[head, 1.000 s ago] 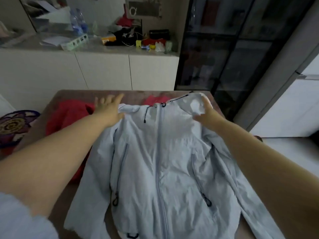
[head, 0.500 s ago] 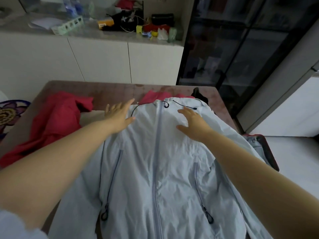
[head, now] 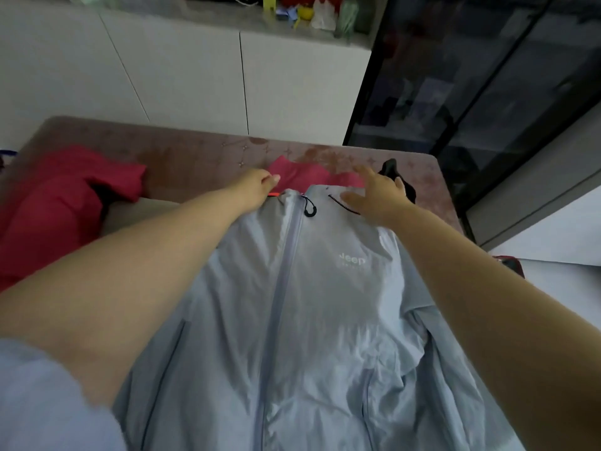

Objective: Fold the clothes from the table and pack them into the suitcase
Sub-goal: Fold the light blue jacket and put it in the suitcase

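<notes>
A light blue zip jacket (head: pixel 325 320) lies front-up on the brown table (head: pixel 195 148), its zipper running straight toward me. At the left side of the collar, my left hand (head: pixel 257 187) has its fingers curled and pinches the fabric edge. My right hand (head: pixel 374 196) rests with spread fingers on the right side of the collar, over a black drawcord. A red garment (head: pixel 58 206) lies crumpled at the table's left. Another red piece (head: pixel 309 174) shows just beyond the collar. A corner of the suitcase (head: pixel 510 263) peeks out past the table's right edge.
A black item (head: pixel 393 170) lies at the table's far right corner. White cabinets (head: pixel 195 76) with a cluttered counter stand behind the table. Dark glass doors (head: pixel 471 92) fill the right background. The floor to the right is pale.
Both hands slid from the chest of the jacket up to its collar. The left fingers went from flat to curled on the collar edge. The view dipped lower and closer.
</notes>
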Demonstrator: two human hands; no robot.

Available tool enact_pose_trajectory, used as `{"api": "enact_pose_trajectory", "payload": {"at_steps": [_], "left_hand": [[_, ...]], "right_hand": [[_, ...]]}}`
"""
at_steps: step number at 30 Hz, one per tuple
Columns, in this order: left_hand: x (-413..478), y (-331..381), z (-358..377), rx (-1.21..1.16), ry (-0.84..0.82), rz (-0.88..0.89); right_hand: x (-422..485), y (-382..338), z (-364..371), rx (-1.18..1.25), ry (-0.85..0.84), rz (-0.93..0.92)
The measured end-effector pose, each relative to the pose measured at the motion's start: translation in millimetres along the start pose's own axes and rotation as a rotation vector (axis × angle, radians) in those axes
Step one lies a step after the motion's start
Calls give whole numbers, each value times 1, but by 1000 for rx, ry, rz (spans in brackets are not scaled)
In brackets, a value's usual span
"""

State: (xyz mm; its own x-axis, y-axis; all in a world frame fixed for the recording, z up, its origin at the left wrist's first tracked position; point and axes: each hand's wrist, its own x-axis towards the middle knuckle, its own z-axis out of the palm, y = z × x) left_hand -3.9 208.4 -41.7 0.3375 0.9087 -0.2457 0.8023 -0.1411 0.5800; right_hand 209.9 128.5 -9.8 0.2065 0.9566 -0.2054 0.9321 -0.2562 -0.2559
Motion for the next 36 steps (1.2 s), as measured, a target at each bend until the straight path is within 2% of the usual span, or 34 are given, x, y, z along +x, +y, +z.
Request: {"api": "enact_pose_trajectory", "payload": {"at_steps": [2, 6, 8, 12, 14, 18, 20, 24, 27, 30, 34, 36], "left_hand": [[8, 4, 7, -2, -69, -83], [19, 8, 12, 28, -157, -160], [18, 12, 9, -21, -174, -138], [7, 17, -5, -191, -187, -4], [0, 21, -13, -185, -216, 68], [-28, 27, -12, -73, -319, 157], [-44, 25, -3, 56, -267, 199], [-77, 24, 16, 509, -149, 315], [-90, 32, 26, 498, -155, 345], [-90, 46, 29, 459, -208, 301], [-85, 55, 43, 661, -247, 243], [-89, 56, 47, 718, -228, 247]], "right_hand": [[7, 5, 5, -29, -34, 3], [8, 5, 12, 19, 93, -75], [1, 4, 13, 88, 225, -132], [-29, 1, 2, 141, 594, -331], [-54, -2, -4, 118, 669, -468], [-115, 6, 18, -5, 517, -669], [-143, 17, 40, -85, 459, -680], [-184, 26, 68, -144, 395, -633], [-204, 17, 73, -126, 361, -653], [-216, 4, 77, -148, 267, -654], [-222, -2, 71, -191, 182, -638], [-211, -2, 53, -77, 259, -617]]}}
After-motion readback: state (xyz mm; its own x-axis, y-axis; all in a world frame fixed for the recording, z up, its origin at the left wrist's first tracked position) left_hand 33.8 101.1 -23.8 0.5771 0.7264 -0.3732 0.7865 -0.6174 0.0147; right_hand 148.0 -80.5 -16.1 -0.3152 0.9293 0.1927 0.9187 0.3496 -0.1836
